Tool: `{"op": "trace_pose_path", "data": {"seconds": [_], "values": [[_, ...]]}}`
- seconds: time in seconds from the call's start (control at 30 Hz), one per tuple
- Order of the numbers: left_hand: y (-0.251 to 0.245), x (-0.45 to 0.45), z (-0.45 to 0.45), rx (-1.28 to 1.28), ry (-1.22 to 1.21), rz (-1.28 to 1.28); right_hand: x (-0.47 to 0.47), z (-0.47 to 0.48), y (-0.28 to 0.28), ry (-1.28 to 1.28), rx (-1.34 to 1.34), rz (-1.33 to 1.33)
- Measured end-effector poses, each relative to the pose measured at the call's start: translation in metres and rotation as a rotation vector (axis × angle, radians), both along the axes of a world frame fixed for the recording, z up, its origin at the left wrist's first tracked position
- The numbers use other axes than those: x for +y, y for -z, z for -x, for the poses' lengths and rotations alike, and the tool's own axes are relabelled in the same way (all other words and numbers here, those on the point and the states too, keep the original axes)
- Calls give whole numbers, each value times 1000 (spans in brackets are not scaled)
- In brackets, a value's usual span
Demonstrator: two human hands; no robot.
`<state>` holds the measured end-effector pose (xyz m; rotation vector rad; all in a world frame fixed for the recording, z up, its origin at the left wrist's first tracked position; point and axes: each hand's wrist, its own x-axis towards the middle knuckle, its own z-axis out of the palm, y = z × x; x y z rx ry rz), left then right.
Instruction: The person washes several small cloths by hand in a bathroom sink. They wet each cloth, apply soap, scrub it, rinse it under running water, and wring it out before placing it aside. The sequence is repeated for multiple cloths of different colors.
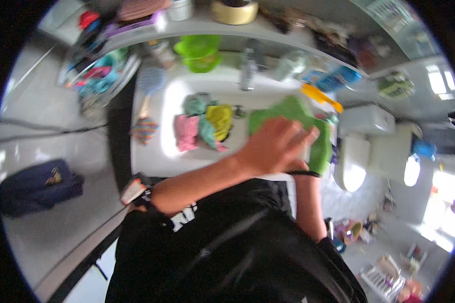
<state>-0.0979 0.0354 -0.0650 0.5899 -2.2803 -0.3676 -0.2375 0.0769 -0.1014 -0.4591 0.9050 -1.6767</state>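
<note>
My left hand [278, 146] reaches across the white sink [197, 163], with thumb and fingers apart in front of a green fabric mitt or cloth [320, 147]. Motion blur hides whether its fingertips touch the fabric. The green piece has a dark band at my right wrist and covers my right hand, so those fingers are hidden. In the basin's left half lie crumpled cloths: a pink one [186, 132], a teal one [206, 130] and a yellow-green one [220, 119]. The drain fitting [239, 111] shows beside them, below the chrome faucet [247, 72].
Lime-green plastic containers [199, 53] stand behind the basin. A yellow-handled brush or scraper [322, 97] and a blue packet [337, 78] are at the back right. A brush [148, 94] lies on the left rim. A shelf [197, 28] overhangs the sink; a toilet [352, 163] stands right.
</note>
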Motion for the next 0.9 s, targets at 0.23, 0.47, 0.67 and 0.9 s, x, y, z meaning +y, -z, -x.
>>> {"op": "trace_pose_path", "data": {"seconds": [0.23,0.47,0.67,0.9], "values": [[13,20,7,85,-31,-77,-10,-3,24,-98,-173,-94],[-1,7,1,77,37,22,-4,-11,17,-134,-154,-122],[-11,13,-9,23,-127,-48,6,2,5,-121,-70,-123],[-38,-4,-1,-60,-121,-37,30,2,-14,-294,528,-112]]}}
